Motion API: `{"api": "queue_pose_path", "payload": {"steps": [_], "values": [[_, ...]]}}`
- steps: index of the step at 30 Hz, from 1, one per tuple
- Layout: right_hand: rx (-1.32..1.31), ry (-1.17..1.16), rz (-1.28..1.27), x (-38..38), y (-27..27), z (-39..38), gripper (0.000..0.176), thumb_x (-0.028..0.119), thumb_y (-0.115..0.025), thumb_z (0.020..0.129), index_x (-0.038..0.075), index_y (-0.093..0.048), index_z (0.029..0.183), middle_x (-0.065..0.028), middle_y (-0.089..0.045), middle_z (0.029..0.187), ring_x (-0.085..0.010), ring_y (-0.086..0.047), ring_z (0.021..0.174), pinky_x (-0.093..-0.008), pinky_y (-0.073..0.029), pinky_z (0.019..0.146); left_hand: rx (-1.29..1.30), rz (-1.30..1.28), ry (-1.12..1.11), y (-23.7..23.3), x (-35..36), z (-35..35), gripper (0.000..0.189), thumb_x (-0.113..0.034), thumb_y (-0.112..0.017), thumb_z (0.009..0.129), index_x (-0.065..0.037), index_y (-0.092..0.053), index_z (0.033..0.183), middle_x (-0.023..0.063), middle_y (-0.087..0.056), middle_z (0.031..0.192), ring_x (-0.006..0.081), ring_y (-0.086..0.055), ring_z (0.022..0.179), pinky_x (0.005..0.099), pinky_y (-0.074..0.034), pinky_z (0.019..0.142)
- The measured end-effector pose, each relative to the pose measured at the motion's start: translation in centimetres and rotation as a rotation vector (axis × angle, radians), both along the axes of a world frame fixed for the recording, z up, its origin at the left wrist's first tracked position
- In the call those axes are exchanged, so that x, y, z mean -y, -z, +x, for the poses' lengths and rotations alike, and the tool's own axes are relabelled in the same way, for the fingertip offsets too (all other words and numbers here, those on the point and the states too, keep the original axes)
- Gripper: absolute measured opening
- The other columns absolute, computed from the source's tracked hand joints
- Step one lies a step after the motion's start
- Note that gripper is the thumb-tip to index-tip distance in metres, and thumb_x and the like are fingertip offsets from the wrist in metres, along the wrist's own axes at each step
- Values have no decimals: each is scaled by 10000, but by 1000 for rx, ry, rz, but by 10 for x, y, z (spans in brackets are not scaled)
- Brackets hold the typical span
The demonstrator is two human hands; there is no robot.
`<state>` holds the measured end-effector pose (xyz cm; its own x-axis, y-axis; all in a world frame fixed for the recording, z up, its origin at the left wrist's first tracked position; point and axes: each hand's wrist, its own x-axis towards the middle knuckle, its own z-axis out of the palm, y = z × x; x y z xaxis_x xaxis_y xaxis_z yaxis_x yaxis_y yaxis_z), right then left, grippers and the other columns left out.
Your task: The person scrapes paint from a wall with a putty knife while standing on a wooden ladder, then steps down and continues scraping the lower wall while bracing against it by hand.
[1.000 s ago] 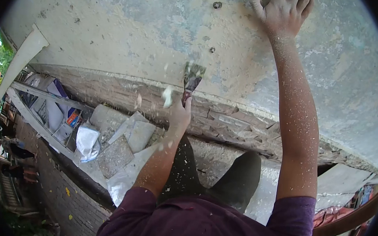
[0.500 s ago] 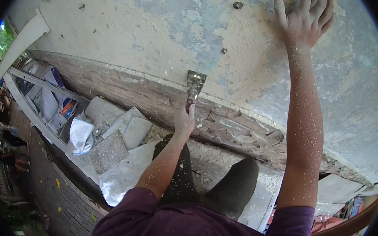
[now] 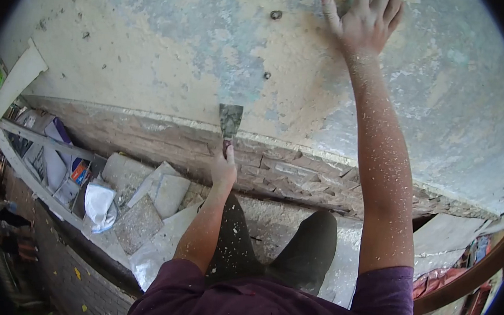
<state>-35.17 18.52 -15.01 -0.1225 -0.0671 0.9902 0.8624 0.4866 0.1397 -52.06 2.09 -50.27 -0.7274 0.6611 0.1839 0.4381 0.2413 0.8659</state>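
Observation:
My left hand is closed around the handle of a putty knife, its wide metal blade pointing up at the lower part of the wall. The blade overlaps the wall just above the ledge along its bottom. Higher up and to the right, my right hand lies flat against the wall with fingers spread. Pale dust and flakes cover both forearms. Patches of cream and blue-grey paint show on the wall, and a dark plug sits near my right hand.
Rough stone cladding runs below the wall. White plastic bags and dusty slabs lie at lower left beside a pale frame. A curved brown bar is at right, and brick paving at lower left.
The view has shifted, so the wall and both hands appear further left. My left hand still grips the putty knife near the wall's lower edge; my right hand stays flat on the wall.

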Motion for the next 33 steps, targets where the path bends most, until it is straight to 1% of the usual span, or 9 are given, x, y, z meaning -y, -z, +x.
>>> {"api": "queue_pose_path", "payload": {"steps": [6,10,12,16,19,22,26,28,33], "values": [[13,4,-6,-3,-2,2,672,492,-585,778,109,-478,1320,-194,-302,1468,-400,-231,1372,-530,-144,1108,-2,300,101,-185,-59,-22,465,-389,-451,957,51,-597,918,237,-604,735,381,-625,748,433,-450,651],[29,-37,-30,8,10,10,651,473,-574,808,125,-460,1346,-158,-275,1495,-366,-181,1401,-517,-121,1122,-6,295,164,-119,-37,0,455,-385,-469,950,48,-606,922,251,-611,758,404,-618,778,445,-458,679],[21,-290,-37,21,56,15,504,389,-633,809,99,-538,1210,-165,-487,1259,-338,-417,1194,-467,-298,1008,-68,54,115,-36,-3,21,474,-405,-487,933,47,-628,949,268,-624,785,441,-616,801,472,-462,672],[-332,-458,-1137,114,277,-1,400,285,-610,863,-43,-532,1077,-232,-554,1083,-363,-519,1012,-446,-384,919,103,-83,129,18,35,52,469,-420,-472,937,29,-607,922,276,-615,757,471,-597,784,519,-443,669],[-650,-1013,-1802,146,352,-25,314,279,-582,915,-12,-550,1031,-89,-628,903,-175,-574,831,-315,-460,796,-8,52,442,9,34,77,283,-252,-518,901,11,-556,999,273,-617,895,468,-583,873,519,-442,722],[-888,-1249,-1667,139,357,-26,266,268,-561,935,4,-558,973,-1,-598,835,-94,-539,775,-260,-448,738,-202,-11,542,7,15,52,193,-176,-539,861,5,-552,927,269,-601,963,431,-571,954,489,-441,774],[-837,-941,-1840,129,401,-11,310,288,-517,956,6,-587,848,-84,-635,763,-136,-564,668,-317,-440,629,-947,546,37,-139,-62,-95,488,-264,-499,894,29,-394,1270,292,-213,1404,455,-237,1297,578,-193,1050],[-529,-684,-1673,127,391,-32,381,320,-503,957,-24,-591,820,-189,-605,693,-223,-557,613,-362,-437,609,-951,794,-28,-231,-105,-103,579,-356,-451,921,17,-348,1351,278,-108,1496,460,-75,1389,586,-84,1094],[-626,-757,-1385,84,314,-78,384,334,-494,953,-4,-638,1068,-204,-589,670,-269,-530,575,-348,-454,631,-1000,698,-88,-221,-114,-120,664,-478,-332,940,-37,-268,1434,236,-108,1525,459,-47,1400,594,-52,1093]]}}
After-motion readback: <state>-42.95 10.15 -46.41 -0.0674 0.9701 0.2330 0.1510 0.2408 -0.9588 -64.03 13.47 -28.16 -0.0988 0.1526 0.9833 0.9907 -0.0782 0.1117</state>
